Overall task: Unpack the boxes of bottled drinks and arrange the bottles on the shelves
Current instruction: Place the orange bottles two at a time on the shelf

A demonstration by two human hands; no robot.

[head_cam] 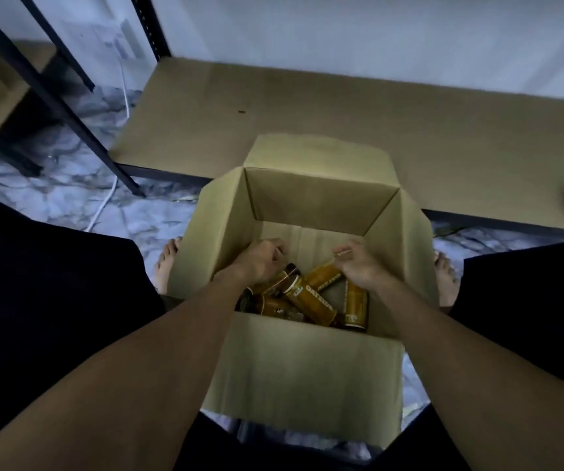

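Amber plastic bottles with yellow-brown labels (311, 299) lie jumbled on their sides at the bottom of an open brown cardboard box (304, 365) standing on the marble-patterned floor (69, 195). The left hand (261, 263) closes around one bottle's dark-capped end. The right hand (358, 263) grips another bottle's top. Just beyond the box lies a low brown board shelf (341, 110).

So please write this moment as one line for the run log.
stage: unpacking | box: open | bottles: lying inside | left hand: on bottle | right hand: on bottle | shelf: no bottles
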